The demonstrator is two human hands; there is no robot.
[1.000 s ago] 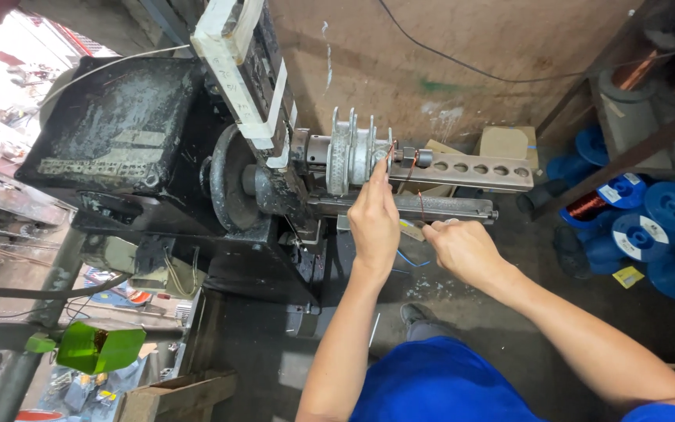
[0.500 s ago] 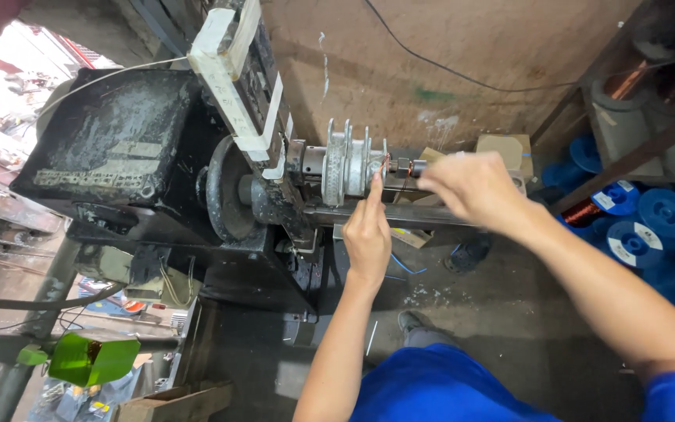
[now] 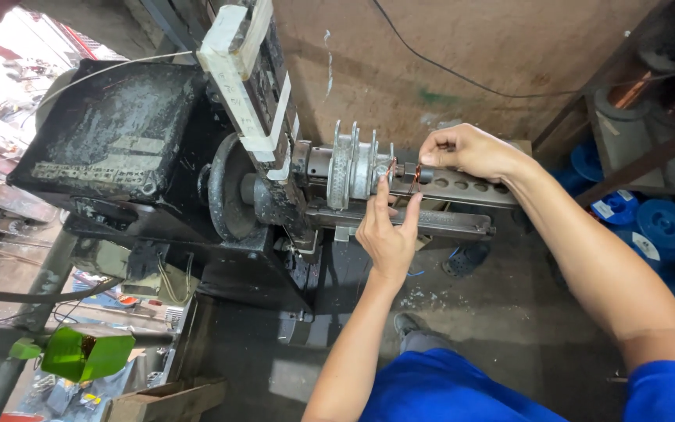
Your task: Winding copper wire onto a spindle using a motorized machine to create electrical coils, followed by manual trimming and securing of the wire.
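Scene: A worker in blue stood at a grimy black winding machine (image 3: 158, 164), both hands at its metal bobbin former (image 3: 357, 164).
Left hand: The left hand (image 3: 388, 230) was raised palm-up under the spindle, fingers loosely spread, index and thumb tips touching a thin loop of copper wire (image 3: 414, 181) just right of the former; it gripped nothing firmly.
Right hand: The right hand (image 3: 470, 150) was curled above the perforated steel bar (image 3: 470, 187), thumb and forefinger pinched near the spindle end, apparently on the wire's end.
Risk: Judged from the frame, fingertips sat very close to the former's flanges; any turn of the spindle could have nipped them or snapped the fine wire.
Risk, second: A slack loop could have slipped off the spindle and tangled.
Hidden: What the right pinch held could not be made out; the wire's run was too thin to follow.
Cut off: Blue spools (image 3: 666, 227) at right ran out of frame.
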